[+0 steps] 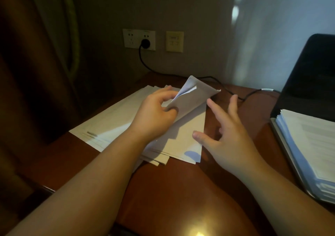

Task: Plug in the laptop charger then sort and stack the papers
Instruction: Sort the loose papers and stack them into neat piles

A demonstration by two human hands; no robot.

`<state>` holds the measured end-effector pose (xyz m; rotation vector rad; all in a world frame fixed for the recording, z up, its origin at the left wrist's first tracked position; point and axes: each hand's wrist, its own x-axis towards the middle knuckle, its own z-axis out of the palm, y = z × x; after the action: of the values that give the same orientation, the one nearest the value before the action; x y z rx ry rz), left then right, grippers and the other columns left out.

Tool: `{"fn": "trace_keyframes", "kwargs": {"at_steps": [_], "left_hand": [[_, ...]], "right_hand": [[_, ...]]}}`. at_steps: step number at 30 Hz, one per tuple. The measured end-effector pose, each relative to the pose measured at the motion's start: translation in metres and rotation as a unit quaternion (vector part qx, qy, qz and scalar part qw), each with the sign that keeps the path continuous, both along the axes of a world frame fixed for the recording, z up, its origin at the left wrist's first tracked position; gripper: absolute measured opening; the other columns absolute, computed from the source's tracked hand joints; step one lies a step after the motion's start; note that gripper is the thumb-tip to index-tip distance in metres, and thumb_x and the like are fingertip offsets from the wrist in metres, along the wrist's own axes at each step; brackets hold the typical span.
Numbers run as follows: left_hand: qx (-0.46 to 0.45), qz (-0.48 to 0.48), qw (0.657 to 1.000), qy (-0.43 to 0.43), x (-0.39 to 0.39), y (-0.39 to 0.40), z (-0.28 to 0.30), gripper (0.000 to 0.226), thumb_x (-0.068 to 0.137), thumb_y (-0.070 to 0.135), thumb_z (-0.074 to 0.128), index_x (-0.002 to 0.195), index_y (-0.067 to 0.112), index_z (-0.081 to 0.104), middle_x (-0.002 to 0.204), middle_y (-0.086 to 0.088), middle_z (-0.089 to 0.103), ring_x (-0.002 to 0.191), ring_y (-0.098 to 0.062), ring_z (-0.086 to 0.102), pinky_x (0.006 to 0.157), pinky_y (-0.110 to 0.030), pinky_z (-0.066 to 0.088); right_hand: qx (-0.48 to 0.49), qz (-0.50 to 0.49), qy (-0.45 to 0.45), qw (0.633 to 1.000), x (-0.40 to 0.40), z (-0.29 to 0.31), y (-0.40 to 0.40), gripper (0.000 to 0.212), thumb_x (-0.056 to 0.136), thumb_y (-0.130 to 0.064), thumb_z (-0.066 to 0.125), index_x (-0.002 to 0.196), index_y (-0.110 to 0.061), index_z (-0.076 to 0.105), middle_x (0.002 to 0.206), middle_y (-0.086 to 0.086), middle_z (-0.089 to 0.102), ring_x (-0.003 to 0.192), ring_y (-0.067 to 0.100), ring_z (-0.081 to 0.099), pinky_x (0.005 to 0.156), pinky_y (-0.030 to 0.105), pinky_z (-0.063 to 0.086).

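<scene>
Loose papers [116,119] lie spread on the left half of the tabletop [174,190], long axis running from near-left to far-right. Left hand [155,114] sits on top of them, fingers and thumb curled round a few lifted sheets [194,94] — these are bent upward, free edge pointing up and away toward the wall. Right hand [223,132] hovers just right of the spread, fingers straight and splayed, holding nothing; thumb tip sits over the right edge of the top sheet, contact unclear. So the lifted sheets are up and left of the right hand, near its fingertips — left hand has them, right is nearer the stacked pile.

Charger part looks done: black plug [145,43] sits in the wall socket [139,39], cable [181,75] runs across the tabletop toward the laptop [311,76]. A neat stack of papers [311,145] rests on the laptop base at far right, well apart from the loose spread. Judgement: sorting in progress, loose sheets not yet stacked.
</scene>
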<state>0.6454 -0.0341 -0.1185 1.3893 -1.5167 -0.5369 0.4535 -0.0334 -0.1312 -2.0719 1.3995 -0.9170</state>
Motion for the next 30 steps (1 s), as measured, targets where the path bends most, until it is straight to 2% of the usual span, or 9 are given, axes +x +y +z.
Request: {"fn": "trace_keyframes", "kwargs": {"at_steps": [4, 7, 11, 14, 19, 21, 26, 28, 30], "left_hand": [[-0.004, 0.004, 1.000, 0.005, 0.000, 0.001, 0.001, 0.040, 0.095, 0.013, 0.062, 0.124, 0.041, 0.063, 0.151, 0.011, 0.040, 0.146, -0.012, 0.027, 0.098, -0.040, 0.053], [-0.004, -0.015, 1.000, -0.001, 0.000, 0.001, -0.001, 0.037, 0.097, 0.014, 0.059, 0.125, 0.038, 0.062, 0.122, 0.014, 0.058, 0.121, -0.010, 0.052, 0.080, -0.023, 0.056], [0.020, -0.028, 0.999, -0.034, 0.001, 0.000, -0.005, 0.033, 0.098, 0.019, 0.059, 0.126, 0.035, 0.063, 0.111, 0.010, 0.062, 0.104, -0.011, 0.058, 0.075, -0.027, 0.058], [0.033, -0.037, 0.998, -0.046, 0.001, 0.000, -0.007, 0.035, 0.097, 0.019, 0.060, 0.129, 0.034, 0.064, 0.111, 0.009, 0.064, 0.103, -0.011, 0.060, 0.079, -0.034, 0.062], [0.040, -0.046, 0.997, -0.057, 0.002, 0.001, -0.006, 0.034, 0.096, 0.018, 0.061, 0.127, 0.031, 0.065, 0.108, 0.007, 0.067, 0.099, -0.012, 0.062, 0.080, -0.037, 0.061], [0.042, -0.050, 0.997, -0.052, 0.001, 0.000, -0.006, 0.033, 0.096, 0.018, 0.062, 0.125, 0.032, 0.066, 0.106, 0.008, 0.068, 0.099, -0.011, 0.063, 0.078, -0.036, 0.062], [0.049, -0.057, 0.996, -0.046, 0.000, -0.001, -0.007, 0.033, 0.096, 0.019, 0.061, 0.126, 0.032, 0.066, 0.109, 0.009, 0.066, 0.099, -0.010, 0.061, 0.073, -0.028, 0.060], [0.045, -0.063, 0.996, -0.043, 0.001, 0.000, -0.006, 0.031, 0.096, 0.019, 0.061, 0.124, 0.032, 0.067, 0.107, 0.009, 0.066, 0.098, -0.010, 0.062, 0.074, -0.030, 0.060], [0.044, -0.065, 0.996, -0.032, 0.001, 0.001, -0.005, 0.029, 0.096, 0.019, 0.061, 0.122, 0.031, 0.068, 0.106, 0.010, 0.067, 0.098, -0.011, 0.062, 0.075, -0.030, 0.059]], "right_hand": [[-0.010, 0.033, 0.051, 0.998, 0.001, 0.000, 0.002, 0.095, 0.079, -0.052, 0.072, 0.147, -0.060, 0.007, 0.155, -0.024, -0.032, 0.131, -0.005, -0.004, 0.099, 0.022, 0.021], [0.031, 0.094, 0.122, 0.988, -0.001, -0.003, 0.004, 0.086, 0.083, -0.053, 0.068, 0.149, -0.057, 0.011, 0.163, -0.021, -0.004, 0.146, 0.000, -0.002, 0.119, 0.039, 0.017], [0.035, 0.107, 0.237, 0.965, 0.000, 0.001, 0.004, 0.063, 0.090, -0.057, 0.058, 0.147, -0.041, 0.037, 0.160, -0.018, 0.021, 0.151, 0.009, 0.004, 0.121, 0.044, 0.000], [0.036, 0.095, 0.218, 0.971, 0.003, 0.002, 0.003, 0.053, 0.089, -0.054, 0.061, 0.139, -0.037, 0.052, 0.155, -0.017, 0.034, 0.147, 0.009, 0.020, 0.122, 0.046, 0.014], [-0.002, 0.065, 0.151, 0.986, 0.006, -0.008, -0.002, 0.036, 0.083, -0.051, 0.069, 0.115, -0.035, 0.069, 0.123, -0.019, 0.058, 0.116, 0.008, 0.051, 0.099, 0.037, 0.046], [-0.017, 0.061, 0.137, 0.988, 0.007, -0.010, -0.003, 0.026, 0.083, -0.049, 0.071, 0.103, -0.033, 0.074, 0.115, -0.022, 0.057, 0.109, 0.008, 0.052, 0.092, 0.038, 0.048], [-0.053, -0.008, 0.036, 0.998, 0.007, -0.010, -0.004, 0.009, 0.082, -0.037, 0.076, 0.075, -0.032, 0.074, 0.124, -0.021, 0.055, 0.116, 0.010, 0.052, 0.089, 0.032, 0.046], [-0.055, -0.010, 0.038, 0.998, 0.007, -0.006, -0.003, 0.006, 0.080, -0.040, 0.077, 0.083, -0.035, 0.074, 0.136, -0.019, 0.052, 0.126, 0.012, 0.044, 0.094, 0.029, 0.039], [-0.013, 0.024, 0.098, 0.995, 0.005, -0.004, -0.002, 0.035, 0.078, -0.049, 0.075, 0.111, -0.039, 0.070, 0.151, -0.019, 0.037, 0.138, 0.011, 0.027, 0.100, 0.031, 0.032]]}}
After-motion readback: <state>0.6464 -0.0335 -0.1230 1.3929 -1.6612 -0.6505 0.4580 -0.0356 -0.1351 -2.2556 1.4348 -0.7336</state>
